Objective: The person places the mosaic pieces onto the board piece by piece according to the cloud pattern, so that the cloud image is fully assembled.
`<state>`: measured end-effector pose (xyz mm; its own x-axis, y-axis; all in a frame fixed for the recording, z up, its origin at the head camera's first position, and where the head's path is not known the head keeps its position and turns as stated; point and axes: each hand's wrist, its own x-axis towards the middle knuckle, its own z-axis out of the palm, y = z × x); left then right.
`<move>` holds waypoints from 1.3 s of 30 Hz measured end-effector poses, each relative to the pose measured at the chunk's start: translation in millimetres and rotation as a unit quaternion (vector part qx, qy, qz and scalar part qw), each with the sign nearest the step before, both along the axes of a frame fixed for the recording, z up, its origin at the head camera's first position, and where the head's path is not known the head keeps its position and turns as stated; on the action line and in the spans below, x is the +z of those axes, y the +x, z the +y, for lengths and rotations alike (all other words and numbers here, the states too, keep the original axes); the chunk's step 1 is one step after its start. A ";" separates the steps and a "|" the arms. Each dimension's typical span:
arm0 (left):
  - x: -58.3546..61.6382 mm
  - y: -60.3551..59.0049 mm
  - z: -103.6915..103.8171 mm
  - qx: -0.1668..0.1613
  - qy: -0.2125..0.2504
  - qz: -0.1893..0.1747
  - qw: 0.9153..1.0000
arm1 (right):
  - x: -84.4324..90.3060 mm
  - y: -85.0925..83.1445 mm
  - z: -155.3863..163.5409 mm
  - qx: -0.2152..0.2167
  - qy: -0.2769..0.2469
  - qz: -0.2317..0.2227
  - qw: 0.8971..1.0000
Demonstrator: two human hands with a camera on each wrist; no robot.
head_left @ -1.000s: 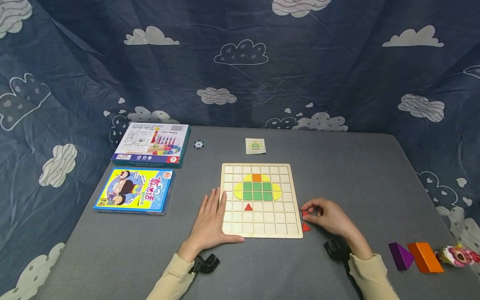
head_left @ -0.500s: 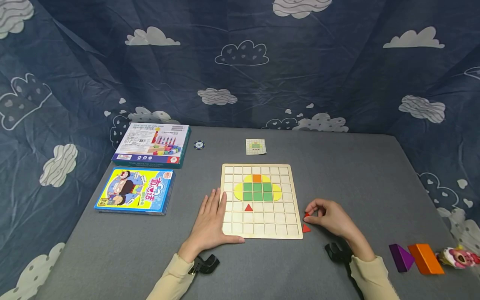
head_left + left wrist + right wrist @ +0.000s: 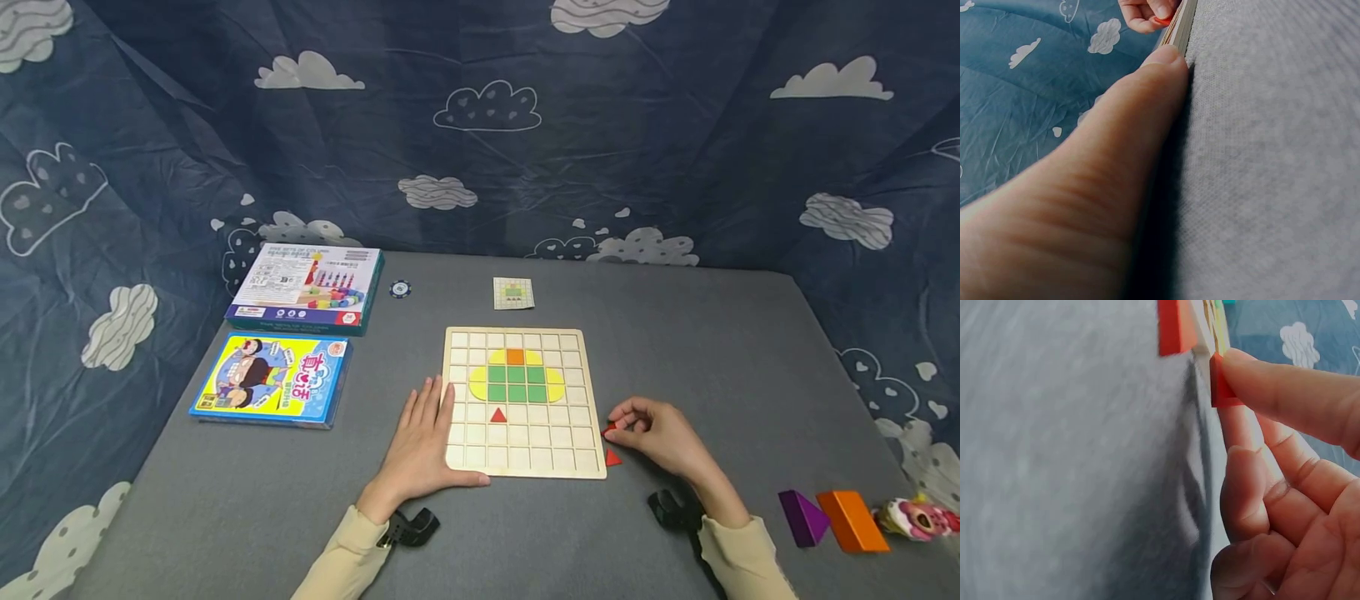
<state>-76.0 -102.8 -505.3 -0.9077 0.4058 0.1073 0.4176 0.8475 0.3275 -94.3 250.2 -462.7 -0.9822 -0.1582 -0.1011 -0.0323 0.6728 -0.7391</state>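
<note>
The right hand pinches a small red triangular tile between thumb and fingertip, the other fingers curled, just beside the right edge of the square wooden grid board on the grey felt table. In the right wrist view the tile is a flat, thick, plain bright-red wedge with clean edges, gripped at the board's side. A second red triangle lies on the felt close to the board's lower right corner, and a third red triangle sits in a cell of the board below a pattern of green squares, yellow rounded pieces and one orange square. The left hand rests flat, fingers straight, on the board's left edge, thumb along its near side, holding nothing.
</note>
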 end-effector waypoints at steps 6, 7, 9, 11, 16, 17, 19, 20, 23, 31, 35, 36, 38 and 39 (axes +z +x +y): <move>0.7 -0.8 -0.4 0.002 -0.002 -0.002 1.000 | 6.9 -2.9 -13.0 0.002 -0.003 0.005 1.000; 1.0 -0.9 -0.3 0.002 -0.002 -0.001 1.000 | 8.2 -3.8 -15.9 0.005 -0.004 0.007 1.000; 1.3 -1.0 -0.2 0.002 -0.001 0.000 1.000 | 10.3 -6.3 -22.1 0.011 -0.007 0.015 1.000; 1.7 -1.0 -0.1 0.003 0.000 -0.001 1.000 | 11.5 -8.9 -28.3 0.018 -0.012 0.022 1.000; 2.7 -1.4 0.3 0.002 -0.001 -0.001 1.000 | 12.5 -14.2 -44.5 0.044 -0.036 0.022 0.998; 3.0 -1.5 0.3 0.002 -0.002 0.000 1.000 | 12.5 -15.1 -47.8 0.048 -0.040 0.020 0.998; 3.5 -1.8 0.4 0.002 -0.004 0.000 1.000 | 12.4 -16.5 -54.9 0.054 -0.045 0.017 0.997; 3.6 -1.8 0.4 0.002 -0.005 0.000 1.000 | 12.3 -17.2 -58.6 0.056 -0.047 0.016 0.997; 3.9 -1.7 0.5 0.002 -0.006 -0.002 1.000 | 11.9 -19.3 -69.9 0.063 -0.043 0.019 0.997; 2.7 -0.1 1.0 0.004 -0.011 -0.008 1.000 | 10.7 -25.6 -93.0 0.088 -0.018 0.030 0.996; 2.4 0.4 1.1 0.004 -0.009 -0.006 1.000 | 10.3 -26.7 -99.5 0.098 -0.019 0.032 0.994; 2.3 0.4 1.1 0.004 -0.009 -0.006 1.000 | 10.6 -26.8 -100.7 0.099 -0.021 0.032 0.994; 2.3 0.5 1.0 0.004 -0.008 -0.005 1.000 | 10.9 -27.3 -102.7 0.101 -0.023 0.030 0.994; 2.3 0.5 0.9 0.004 -0.008 -0.005 1.000 | 11.1 -27.7 -103.5 0.103 -0.022 0.031 0.994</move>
